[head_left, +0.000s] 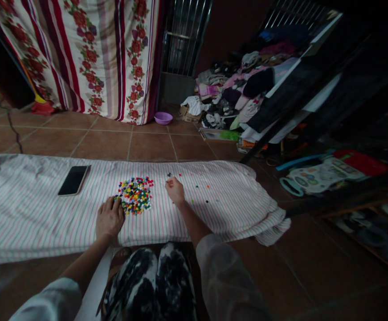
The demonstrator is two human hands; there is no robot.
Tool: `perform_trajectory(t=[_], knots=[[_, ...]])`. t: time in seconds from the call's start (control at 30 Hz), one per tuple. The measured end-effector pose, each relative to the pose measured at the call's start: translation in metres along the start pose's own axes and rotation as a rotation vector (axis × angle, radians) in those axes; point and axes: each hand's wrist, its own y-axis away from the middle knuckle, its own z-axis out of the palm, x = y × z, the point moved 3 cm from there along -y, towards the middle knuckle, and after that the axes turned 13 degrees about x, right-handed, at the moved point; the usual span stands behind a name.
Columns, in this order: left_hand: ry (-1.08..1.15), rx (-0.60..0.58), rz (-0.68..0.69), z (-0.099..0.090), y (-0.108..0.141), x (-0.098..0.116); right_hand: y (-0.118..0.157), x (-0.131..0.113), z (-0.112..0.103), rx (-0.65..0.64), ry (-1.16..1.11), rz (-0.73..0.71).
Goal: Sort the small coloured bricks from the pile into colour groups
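Note:
A heap of small multicoloured pieces [135, 196], perhaps beads, lies on a striped cloth [63, 232] in front of me. My left hand [109, 217] rests palm down at the heap's left edge, its fingers stretched out and touching the nearest pieces. To the right of the heap, my right hand [175, 191] is closed in a pinch just above the cloth; what sits between the fingertips is too small to make out. Beyond those fingertips is a dark piece [169, 174]. Scattered singly around the right hand are a red piece [180, 175], an orange piece [208, 186] and several others.
A phone [74, 180] lies on the cloth at the left. Past the covered surface are a tiled floor [110, 138], a purple basin [163, 117], a flowered curtain [107, 58] and a large pile of clothes [234, 91]. A dark rack stands at the right.

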Motion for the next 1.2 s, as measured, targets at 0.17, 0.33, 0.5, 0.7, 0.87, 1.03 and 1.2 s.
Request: perform_trajectory(t=[0.17,0.33,0.5,0.7,0.87,1.03,1.2], knots=[[-0.022,0.015,0.013,0.0,0.0,0.001,-0.017,0.011,0.0,0.016,0.072,0.033],[-0.041,0.019,0.034,0.002,0.0,0.0,-0.034,0.016,0.001,0.004,0.187,0.012],[-0.037,0.021,0.032,0.005,0.001,-0.001,-0.047,0.016,0.005,-0.026,0.319,-0.023],[-0.033,0.025,0.028,0.005,0.001,-0.001,-0.055,0.017,0.014,-0.098,0.437,-0.023],[-0.03,0.026,0.037,0.006,0.0,-0.001,-0.06,0.018,0.022,-0.135,0.455,-0.037],[-0.035,0.028,0.034,0.006,0.0,-0.001,-0.062,0.018,0.027,-0.134,0.425,-0.024],[-0.038,0.022,0.043,0.004,0.0,0.0,-0.062,0.021,0.028,-0.093,0.376,-0.035]])
